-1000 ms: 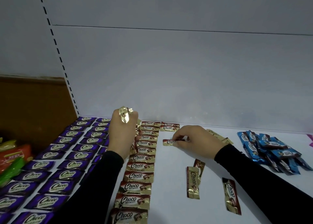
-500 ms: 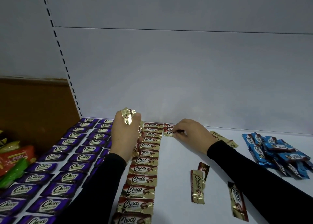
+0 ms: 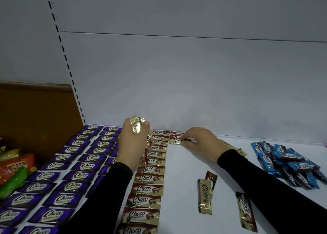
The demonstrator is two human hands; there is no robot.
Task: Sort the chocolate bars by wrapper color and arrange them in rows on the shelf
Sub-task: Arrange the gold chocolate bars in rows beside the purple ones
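Dim, even light; soft focus, wide-angle bending at the edges.

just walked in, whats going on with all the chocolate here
A person is sorting chocolate bars by wrapper colour on a white shelf. The right hand sets a gold bar into a second gold row by the back wall; the left hand holds more gold bars. Purple rows lie left, a blue pile waits right.

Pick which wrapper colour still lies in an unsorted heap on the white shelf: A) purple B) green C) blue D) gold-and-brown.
C: the blue-wrapped chocolate bars lie jumbled at the far right, while the purple-wrapped bars lie in neat rows.
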